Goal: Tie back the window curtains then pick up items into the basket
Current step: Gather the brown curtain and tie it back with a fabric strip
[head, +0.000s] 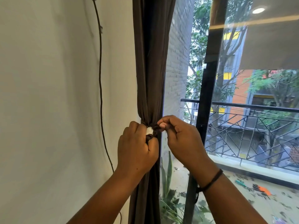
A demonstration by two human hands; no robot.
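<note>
Curtain (149,70) gathered, both hands gripping tieback (154,128)

One curtain (149,62), one tieback (153,129), two hands, one wall cord (100,78)

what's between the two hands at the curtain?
Head view: the dark tie-back with a white patch, wrapped round the gathered brown curtain, spans left hand to right hand.
</note>
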